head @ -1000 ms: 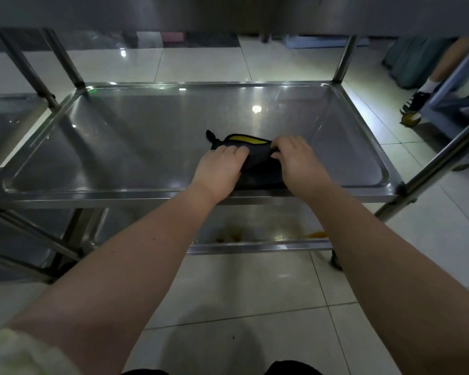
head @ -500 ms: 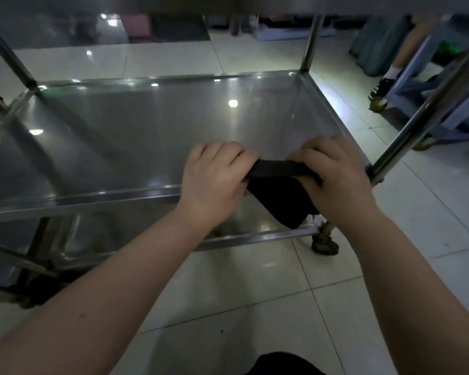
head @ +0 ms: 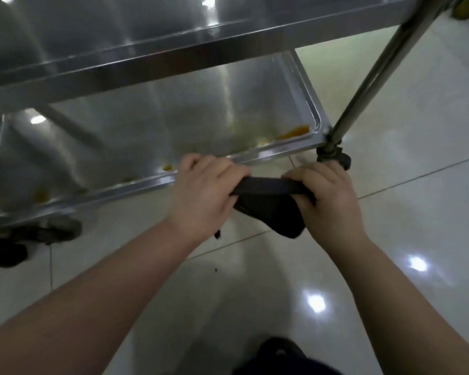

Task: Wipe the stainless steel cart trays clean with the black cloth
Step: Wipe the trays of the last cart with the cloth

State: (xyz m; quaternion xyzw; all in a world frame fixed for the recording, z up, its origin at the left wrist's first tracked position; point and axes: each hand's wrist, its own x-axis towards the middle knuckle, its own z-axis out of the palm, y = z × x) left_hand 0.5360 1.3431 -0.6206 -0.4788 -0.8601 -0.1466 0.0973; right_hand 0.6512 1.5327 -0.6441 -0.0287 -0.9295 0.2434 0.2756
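left hand (head: 203, 193): fingers curled over, gripping the left end of the black cloth (head: 268, 204). knuckles face up, thumb hidden under the fabric.
right hand (head: 328, 201): fingers curled likewise, gripping the cloth's right end. the two hands are near each other, level, with bare forearms reaching in from the bottom corners.

cloth: top edge pulled into a taut band between the two fists. the rest hangs below in a loose fold that comes to a point towards the right wrist. a thin dark strand dangles under the left hand. the cloth is in the air over the floor (head: 390, 239), just in front of the lower tray (head: 125, 188) and touching neither tray.

lower tray: near rim runs just behind the left knuckles. orange residue (head: 295, 131) sits in its near right corner, with paler yellowish smears beside it. smaller yellow spots (head: 168, 167) lie along the inside of the near rim, further left.

upper tray (head: 173, 63): front edge crosses the top of the view on a slant, above and overhanging the lower one. light glints show on its surface.

cart leg (head: 377, 71): tilted in view, meets the lower tray's right corner and ends in a dark caster (head: 335, 156) just beyond the right hand. a second caster (head: 57, 231) is at far left, blurred.

floor: pale glossy tiles with lamp reflections. dark shape (head: 279, 355) at bottom centre, cannot tell what it is.
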